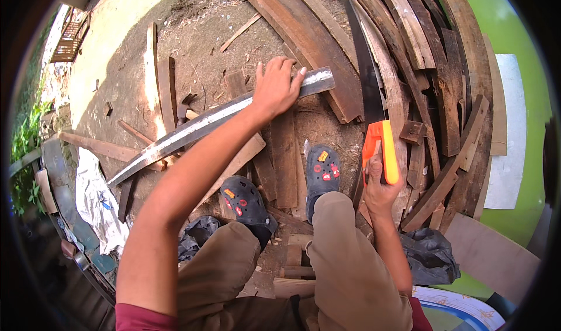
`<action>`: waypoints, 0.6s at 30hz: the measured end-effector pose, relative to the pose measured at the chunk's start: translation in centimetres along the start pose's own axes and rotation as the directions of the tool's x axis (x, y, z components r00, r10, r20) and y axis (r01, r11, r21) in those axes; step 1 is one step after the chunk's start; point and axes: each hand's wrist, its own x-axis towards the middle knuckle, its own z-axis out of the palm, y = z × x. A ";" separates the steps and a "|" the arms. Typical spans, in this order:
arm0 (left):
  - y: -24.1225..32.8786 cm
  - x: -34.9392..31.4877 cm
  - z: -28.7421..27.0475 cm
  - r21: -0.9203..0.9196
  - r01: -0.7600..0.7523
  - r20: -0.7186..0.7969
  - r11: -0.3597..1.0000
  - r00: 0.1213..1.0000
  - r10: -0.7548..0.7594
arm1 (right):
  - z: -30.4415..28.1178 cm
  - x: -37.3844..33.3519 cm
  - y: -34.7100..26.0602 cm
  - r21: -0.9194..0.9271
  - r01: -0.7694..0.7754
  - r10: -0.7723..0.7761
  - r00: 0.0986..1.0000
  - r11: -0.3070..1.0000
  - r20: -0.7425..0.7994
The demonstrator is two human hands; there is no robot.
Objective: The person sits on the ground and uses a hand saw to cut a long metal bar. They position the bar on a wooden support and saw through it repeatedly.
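My left hand is closed over a long narrow board near its right end, the fingers reaching past the far edge. The board is dark along its sides, with a whitish stripe down its face, and slants from lower left to upper right. In my right hand is a handsaw, gripped by its orange and yellow handle. Its long dark blade points away from me, to the right of the board's end and apart from it. Below the board are my feet in dark clogs.
Old timber planks are heaped at the right, and a thick beam lies at the far middle. A hammer rests beyond the board. White cloth lies at the left; black plastic is by my right forearm.
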 end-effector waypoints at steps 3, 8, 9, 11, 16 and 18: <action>1.1 0.8 3.3 -0.004 0.081 -0.172 0.997 0.982 -0.081 | 0.7 0.8 1.1 0.089 0.002 -0.004 1.000 0.996 0.029; -0.3 3.4 4.3 0.070 0.165 -0.124 0.984 0.980 -0.156 | 2.6 1.1 3.0 -0.058 -0.078 0.081 0.995 0.995 0.050; -0.3 3.4 4.1 0.093 0.187 -0.087 0.978 0.980 -0.179 | 2.8 1.1 3.0 -0.075 -0.042 0.046 0.997 0.996 0.058; 0.3 3.2 3.9 0.106 0.195 -0.057 0.975 0.980 -0.190 | 3.2 1.3 2.6 -0.107 0.031 -0.023 0.997 0.994 0.073; 0.1 2.7 4.0 0.098 0.157 -0.118 0.983 0.982 -0.145 | 2.6 1.2 2.3 -0.190 0.192 -0.168 0.977 0.963 0.135; -0.2 2.4 4.3 0.080 0.091 -0.190 0.993 0.979 -0.074 | 2.7 1.5 1.5 -0.178 0.211 -0.184 0.971 0.961 0.155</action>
